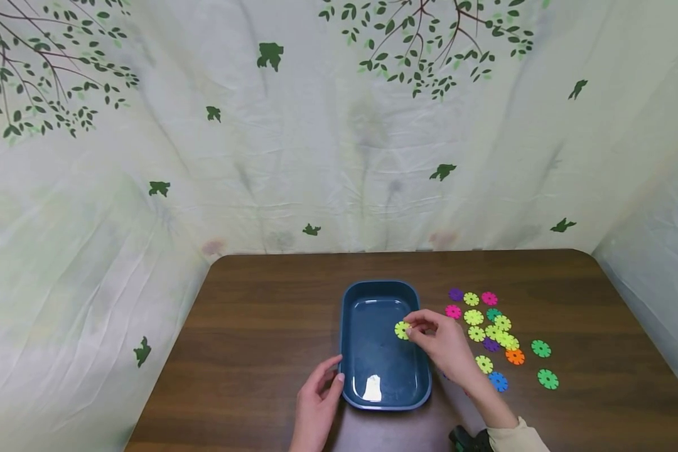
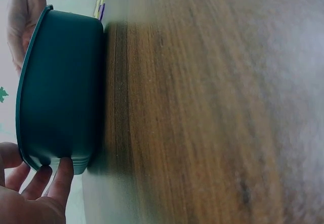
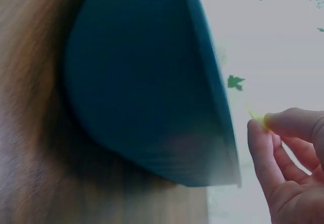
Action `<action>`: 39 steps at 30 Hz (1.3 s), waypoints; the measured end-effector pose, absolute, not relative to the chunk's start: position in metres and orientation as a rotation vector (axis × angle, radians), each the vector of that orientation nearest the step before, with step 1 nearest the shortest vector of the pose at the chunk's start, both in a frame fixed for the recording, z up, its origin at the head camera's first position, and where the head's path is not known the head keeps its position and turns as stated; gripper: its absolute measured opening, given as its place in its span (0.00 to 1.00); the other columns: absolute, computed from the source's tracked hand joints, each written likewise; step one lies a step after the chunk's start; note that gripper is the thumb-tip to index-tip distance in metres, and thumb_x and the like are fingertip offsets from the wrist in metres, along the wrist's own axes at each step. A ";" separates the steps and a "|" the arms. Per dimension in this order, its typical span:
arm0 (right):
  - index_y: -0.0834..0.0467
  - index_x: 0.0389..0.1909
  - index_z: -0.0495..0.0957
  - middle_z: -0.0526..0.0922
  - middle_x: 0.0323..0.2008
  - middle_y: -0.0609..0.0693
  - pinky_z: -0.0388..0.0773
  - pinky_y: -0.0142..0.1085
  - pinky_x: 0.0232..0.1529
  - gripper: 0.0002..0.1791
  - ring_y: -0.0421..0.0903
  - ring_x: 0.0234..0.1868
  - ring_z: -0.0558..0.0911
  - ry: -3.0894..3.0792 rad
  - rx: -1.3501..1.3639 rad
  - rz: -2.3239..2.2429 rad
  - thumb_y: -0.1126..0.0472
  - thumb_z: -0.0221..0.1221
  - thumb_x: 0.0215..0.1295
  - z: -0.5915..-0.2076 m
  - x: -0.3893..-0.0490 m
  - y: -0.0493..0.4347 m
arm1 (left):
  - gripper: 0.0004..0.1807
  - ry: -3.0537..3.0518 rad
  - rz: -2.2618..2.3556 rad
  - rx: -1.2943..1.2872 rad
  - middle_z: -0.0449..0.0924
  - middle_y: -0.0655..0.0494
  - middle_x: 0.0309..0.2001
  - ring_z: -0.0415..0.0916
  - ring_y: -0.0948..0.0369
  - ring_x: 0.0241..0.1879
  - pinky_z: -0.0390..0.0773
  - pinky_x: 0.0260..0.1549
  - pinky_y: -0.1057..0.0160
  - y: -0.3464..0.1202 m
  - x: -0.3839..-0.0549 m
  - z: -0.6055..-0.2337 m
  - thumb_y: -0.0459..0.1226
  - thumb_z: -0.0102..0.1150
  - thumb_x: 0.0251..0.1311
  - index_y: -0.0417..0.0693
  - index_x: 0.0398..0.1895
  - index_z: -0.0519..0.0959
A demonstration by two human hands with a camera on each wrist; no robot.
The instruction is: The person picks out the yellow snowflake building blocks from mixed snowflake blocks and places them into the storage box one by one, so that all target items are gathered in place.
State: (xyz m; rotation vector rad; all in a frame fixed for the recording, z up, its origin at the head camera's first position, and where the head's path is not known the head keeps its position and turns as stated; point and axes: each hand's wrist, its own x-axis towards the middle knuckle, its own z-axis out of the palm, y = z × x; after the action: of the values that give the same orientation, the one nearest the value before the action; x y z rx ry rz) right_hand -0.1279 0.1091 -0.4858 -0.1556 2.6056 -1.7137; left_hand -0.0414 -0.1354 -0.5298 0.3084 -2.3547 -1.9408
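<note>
Table (image 1: 260, 326) bears tray (image 1: 375, 355); left hand (image 1: 317, 398) touches it, fingers apart; right hand (image 1: 447, 347) pinches yellow disc (image 1: 401, 331).

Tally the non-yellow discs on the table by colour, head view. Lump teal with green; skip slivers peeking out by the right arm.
Pink discs: 2
Purple discs: 2
Green discs, teal included: 3
Orange disc: 1
Blue disc: 1
Total: 9
</note>
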 end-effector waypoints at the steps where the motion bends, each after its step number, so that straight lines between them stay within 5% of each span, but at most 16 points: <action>1: 0.54 0.41 0.84 0.83 0.34 0.46 0.81 0.32 0.34 0.10 0.44 0.34 0.80 2.614 -0.164 -1.699 0.67 0.68 0.59 -0.485 -0.129 0.107 | 0.17 -2.354 -1.941 0.309 0.78 0.53 0.57 0.78 0.57 0.50 0.79 0.44 0.68 -0.135 -0.041 -0.530 0.34 0.62 0.65 0.53 0.56 0.80; 39: 0.57 0.37 0.85 0.82 0.30 0.45 0.79 0.35 0.34 0.08 0.43 0.30 0.78 2.386 -0.746 -1.221 0.71 0.64 0.60 -0.466 -0.173 0.053 | 0.17 -2.423 -1.897 0.377 0.79 0.53 0.56 0.79 0.55 0.50 0.81 0.46 0.60 -0.136 -0.044 -0.532 0.37 0.62 0.65 0.55 0.57 0.80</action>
State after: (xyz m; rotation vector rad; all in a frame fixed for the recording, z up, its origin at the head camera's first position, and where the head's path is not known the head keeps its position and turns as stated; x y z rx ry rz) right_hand -0.1728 0.0530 -0.4660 -0.7464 2.3861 -1.2206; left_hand -0.0442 -0.1355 -0.5323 0.3771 -2.4234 -1.8972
